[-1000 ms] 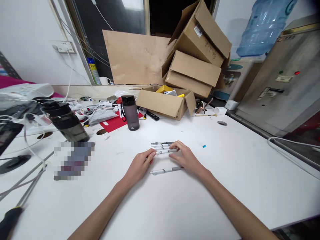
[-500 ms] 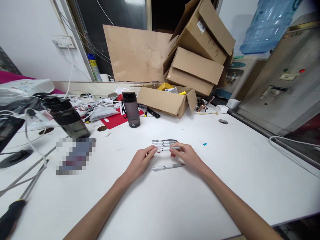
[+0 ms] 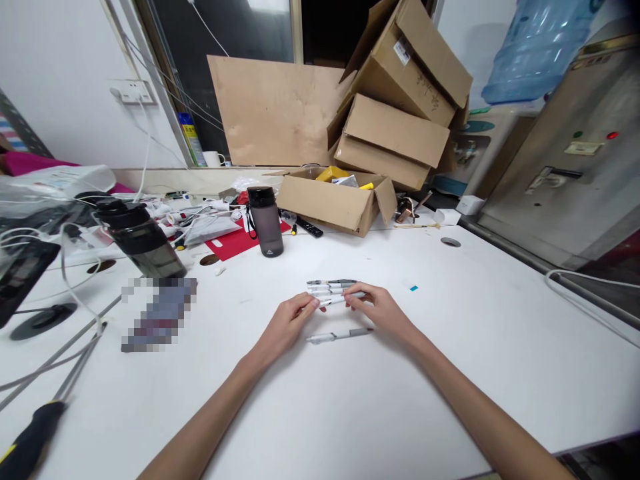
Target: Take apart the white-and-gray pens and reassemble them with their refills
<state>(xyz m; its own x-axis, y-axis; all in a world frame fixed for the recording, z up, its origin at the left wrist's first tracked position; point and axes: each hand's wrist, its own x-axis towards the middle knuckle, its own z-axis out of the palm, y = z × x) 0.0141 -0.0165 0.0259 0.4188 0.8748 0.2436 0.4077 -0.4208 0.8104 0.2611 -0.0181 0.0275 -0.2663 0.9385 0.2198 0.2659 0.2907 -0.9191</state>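
Both of my hands are closed on one white-and-grey pen [image 3: 334, 301] just above the white table. The thumb and fingers of my left hand [image 3: 289, 321] pinch its left end. At its grey right end, my right hand [image 3: 379, 310] grips it between thumb and fingertips. Right behind it, other pens [image 3: 327, 283] lie side by side, partly hidden by the held pen and my fingers. A separate pen [image 3: 340, 335] with a clear left end and a grey right end lies on the table, nearer to me than my hands.
A dark water bottle [image 3: 266, 227] stands behind the pens, with an open cardboard box [image 3: 325, 199] to its right. To the left are a second bottle [image 3: 143, 237], a blurred-out item [image 3: 163, 317] and a screwdriver [image 3: 37, 430]. A small blue scrap [image 3: 413, 289] lies right of my hands.
The held pen's left end has dipped slightly, so the pen slants more. Both hands keep their grip. The whole view has shifted a little.
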